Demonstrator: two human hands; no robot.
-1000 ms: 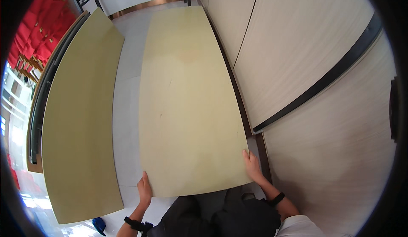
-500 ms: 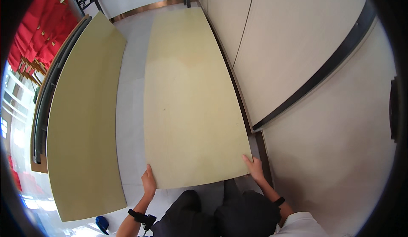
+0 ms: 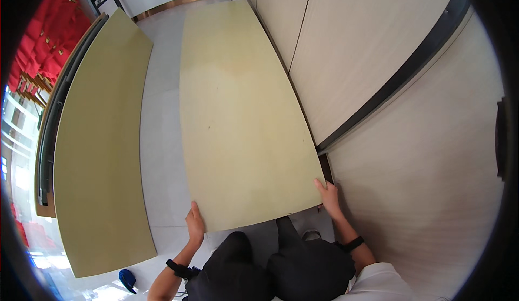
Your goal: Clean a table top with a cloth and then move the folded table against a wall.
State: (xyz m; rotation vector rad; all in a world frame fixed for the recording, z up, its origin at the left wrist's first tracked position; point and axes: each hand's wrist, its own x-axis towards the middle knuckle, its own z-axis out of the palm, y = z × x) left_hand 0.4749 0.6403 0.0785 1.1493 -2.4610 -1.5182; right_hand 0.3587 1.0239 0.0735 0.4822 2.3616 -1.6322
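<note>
A long pale-yellow tabletop board (image 3: 243, 112) stretches away from my knees toward the far wall. My left hand (image 3: 195, 226) grips its near left corner, with the thumb along the side edge and the other fingers largely hidden. At the near right corner, my right hand (image 3: 329, 197) is closed round the edge, thumb on top and fingers below. The board's near end is held above the floor, just in front of my legs. Its underside is out of sight.
To the left stands another yellow board (image 3: 102, 149) on its edge, with a dark folded frame (image 3: 57, 122) behind it. A beige panelled wall (image 3: 378, 47) runs close along the right. Red-covered chairs (image 3: 48, 36) are at the far left; a blue object (image 3: 127, 280) lies on the floor.
The board's near end and both hands have shifted slightly right and farther from me in the picture. The whole view has also moved a little. Both hands keep their grip.
</note>
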